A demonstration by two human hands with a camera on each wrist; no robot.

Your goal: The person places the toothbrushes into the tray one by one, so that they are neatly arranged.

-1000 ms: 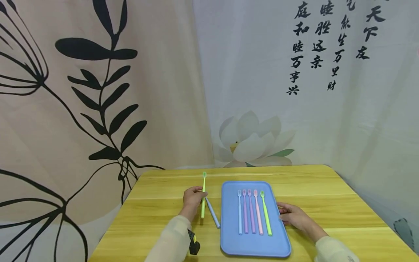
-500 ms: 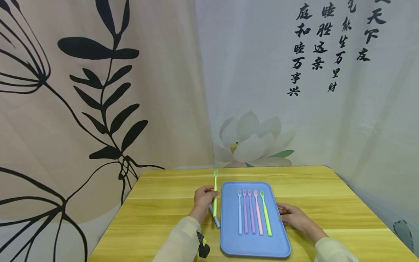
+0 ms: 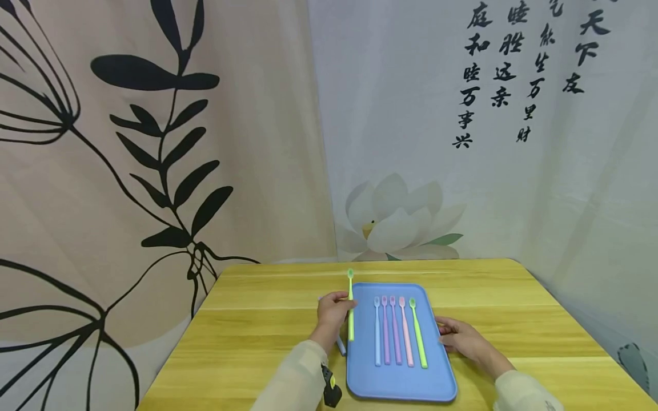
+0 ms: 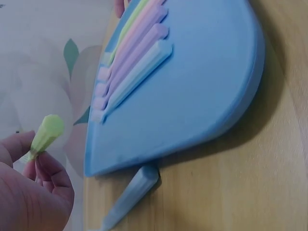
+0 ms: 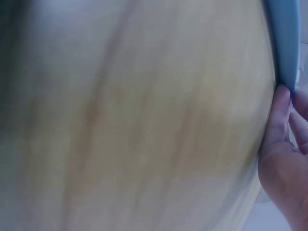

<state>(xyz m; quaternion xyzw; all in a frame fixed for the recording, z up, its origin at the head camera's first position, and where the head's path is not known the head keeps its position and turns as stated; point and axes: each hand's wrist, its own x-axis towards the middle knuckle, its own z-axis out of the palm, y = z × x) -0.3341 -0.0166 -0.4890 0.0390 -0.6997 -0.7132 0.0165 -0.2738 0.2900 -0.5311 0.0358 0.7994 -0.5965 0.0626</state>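
Observation:
Between thumb and fingers, my left hand (image 3: 331, 315) pinches a yellow-green toothbrush (image 3: 351, 328), its head pointing away, over the left rim of the blue tray (image 3: 401, 387). The left wrist view shows the handle end of this toothbrush (image 4: 50, 126) sticking out from the grip. On the tray lie toothbrushes in a row: light blue (image 3: 377, 337), two purple (image 3: 394, 337), pink (image 3: 406, 337) and green (image 3: 418, 337). My right hand (image 3: 465, 341) holds the tray's right rim, its thumb (image 5: 279, 113) against the outer side.
Left of the tray, a blue toothbrush (image 4: 131, 196) lies on the wooden table (image 3: 247, 331), partly hidden by my left hand in the head view. A printed curtain (image 3: 267, 142) hangs behind the table. A black device (image 3: 331, 388) is on my left wrist.
My left hand has carried the yellow-green toothbrush rightward, from beside the loose blue toothbrush to the tray's left rim. The right hand and the tray have stayed in place.

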